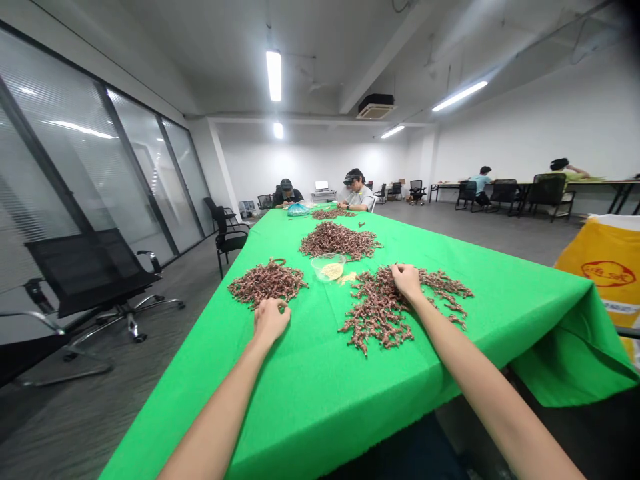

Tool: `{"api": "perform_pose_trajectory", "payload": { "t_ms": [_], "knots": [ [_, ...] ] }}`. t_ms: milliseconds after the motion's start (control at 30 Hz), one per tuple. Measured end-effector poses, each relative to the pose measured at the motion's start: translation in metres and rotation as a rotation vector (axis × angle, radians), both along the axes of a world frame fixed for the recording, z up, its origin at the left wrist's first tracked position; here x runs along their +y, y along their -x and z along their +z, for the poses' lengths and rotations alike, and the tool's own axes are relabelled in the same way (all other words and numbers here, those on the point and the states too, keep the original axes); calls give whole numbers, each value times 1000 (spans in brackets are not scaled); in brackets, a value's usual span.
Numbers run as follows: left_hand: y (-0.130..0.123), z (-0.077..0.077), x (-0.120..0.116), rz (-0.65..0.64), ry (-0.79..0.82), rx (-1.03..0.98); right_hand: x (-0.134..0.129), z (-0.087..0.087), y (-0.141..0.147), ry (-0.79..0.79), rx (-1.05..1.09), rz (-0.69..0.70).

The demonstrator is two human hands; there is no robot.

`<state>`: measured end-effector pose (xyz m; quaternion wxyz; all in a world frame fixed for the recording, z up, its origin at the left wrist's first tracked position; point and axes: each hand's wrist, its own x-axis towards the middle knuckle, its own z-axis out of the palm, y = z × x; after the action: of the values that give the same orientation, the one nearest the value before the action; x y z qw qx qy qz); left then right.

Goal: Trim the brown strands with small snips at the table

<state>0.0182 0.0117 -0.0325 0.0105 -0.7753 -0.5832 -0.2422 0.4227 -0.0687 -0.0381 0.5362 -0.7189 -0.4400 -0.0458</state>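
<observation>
Small brown knobbly pieces lie in heaps on a green cloth (pixel 310 387). My left hand (pixel 271 320) rests at the near edge of the left heap (pixel 267 283), its fingers curled together; what they hold, if anything, is hidden. Over the spread-out right heap (pixel 380 310), my right hand (pixel 407 280) reaches down with thumb and fingers pressed together at the pieces, and I cannot make out what is between them. Between the two heaps stands a clear bowl (pixel 329 268) with pale bits in it, and more pale bits (pixel 347 278) lie beside it.
A larger brown heap (pixel 340 241) lies behind the bowl, with another (pixel 333 214) farther off. Two people sit at the far end near a blue bag (pixel 299 210). Office chairs (pixel 95 273) stand at left; a yellow and white sack (pixel 605 267) is at right.
</observation>
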Motion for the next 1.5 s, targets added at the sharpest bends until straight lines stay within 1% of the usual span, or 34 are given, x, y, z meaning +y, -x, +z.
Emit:
{"api": "perform_pose_trajectory", "payload": {
  "t_ms": [433, 1100, 1500],
  "knots": [
    [0, 0, 0, -3, 13, -11, 2, -2, -2, 7, 12, 1],
    [0, 2, -1, -4, 42, -16, -2, 0, 0, 15, 16, 8],
    [-1, 2, -3, 22, 46, -17, -1, 2, -6, 46, 128, -13]
  ]
}}
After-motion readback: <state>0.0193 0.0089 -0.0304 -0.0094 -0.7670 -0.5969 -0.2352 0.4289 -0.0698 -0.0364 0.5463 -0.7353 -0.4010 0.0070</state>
